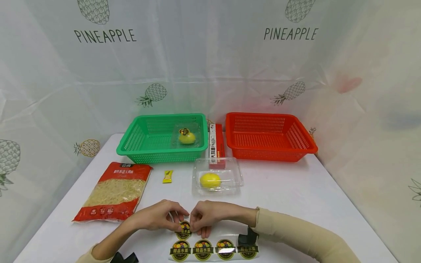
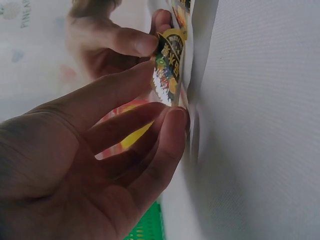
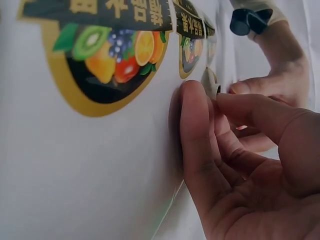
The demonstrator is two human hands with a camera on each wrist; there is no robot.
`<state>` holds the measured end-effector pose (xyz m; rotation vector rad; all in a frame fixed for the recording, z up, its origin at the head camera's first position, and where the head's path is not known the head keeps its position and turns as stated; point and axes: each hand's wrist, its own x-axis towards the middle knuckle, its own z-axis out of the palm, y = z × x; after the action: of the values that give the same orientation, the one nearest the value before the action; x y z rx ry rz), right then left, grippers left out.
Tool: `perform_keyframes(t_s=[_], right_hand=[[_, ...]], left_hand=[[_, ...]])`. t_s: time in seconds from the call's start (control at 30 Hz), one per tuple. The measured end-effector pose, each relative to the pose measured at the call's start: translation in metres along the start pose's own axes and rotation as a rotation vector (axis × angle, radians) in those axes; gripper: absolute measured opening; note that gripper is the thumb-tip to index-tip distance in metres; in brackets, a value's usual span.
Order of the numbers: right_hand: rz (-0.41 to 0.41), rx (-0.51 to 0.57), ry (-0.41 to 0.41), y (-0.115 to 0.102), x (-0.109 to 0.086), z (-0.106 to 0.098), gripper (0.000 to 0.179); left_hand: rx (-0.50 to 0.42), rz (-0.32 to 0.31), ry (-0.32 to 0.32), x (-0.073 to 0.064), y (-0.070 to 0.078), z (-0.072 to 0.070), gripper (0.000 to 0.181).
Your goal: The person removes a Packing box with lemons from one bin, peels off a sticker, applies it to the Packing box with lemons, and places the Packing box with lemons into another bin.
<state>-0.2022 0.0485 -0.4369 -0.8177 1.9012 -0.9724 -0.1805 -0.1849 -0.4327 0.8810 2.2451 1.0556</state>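
A white sheet of round black-and-gold fruit stickers (image 1: 213, 233) lies at the front of the table. My left hand (image 1: 161, 215) holds the sheet's upper left corner, its fingertips at the edge of one sticker (image 1: 183, 231). From the other side my right hand (image 1: 205, 215) pinches that sticker's edge between thumb and finger. In the left wrist view the sticker (image 2: 169, 67) bends up from the backing. The right wrist view shows its curled edge (image 3: 212, 82) at my right fingertips. Beyond the hands, a lemon (image 1: 210, 180) sits in a clear plastic box (image 1: 231, 175).
A red bag of pasta (image 1: 113, 191) lies at the left, with a small yellow packet (image 1: 167, 176) beside it. Behind stand a green basket (image 1: 161, 156), holding a stickered box with a lemon (image 1: 187, 137), and a red basket (image 1: 266, 153). Between them is a red pasta box (image 1: 219, 142).
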Motion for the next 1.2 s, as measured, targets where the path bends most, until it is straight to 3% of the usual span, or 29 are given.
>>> perform_keyframes(t_s=[0.2, 0.4, 0.7, 0.87, 1.2], right_hand=[[-0.009, 0.059, -0.044, 0.003, -0.002, -0.001, 0.009], [-0.011, 0.096, -0.074, 0.003, -0.004, -0.003, 0.009], [-0.001, 0.121, -0.119, 0.001, -0.008, -0.006, 0.011], [-0.019, 0.098, -0.097, -0.001, -0.013, -0.01, 0.01], [-0.096, 0.023, 0.006, -0.007, -0.029, -0.023, 0.011]], left_hand=[[0.024, -0.011, 0.011, 0.001, -0.001, 0.0, 0.037], [0.044, 0.023, -0.01, 0.001, -0.002, 0.0, 0.033], [0.006, 0.015, -0.042, 0.002, -0.002, 0.0, 0.027], [0.014, 0.045, -0.017, 0.002, -0.001, -0.002, 0.025], [-0.07, 0.077, 0.057, 0.006, 0.011, -0.014, 0.027]])
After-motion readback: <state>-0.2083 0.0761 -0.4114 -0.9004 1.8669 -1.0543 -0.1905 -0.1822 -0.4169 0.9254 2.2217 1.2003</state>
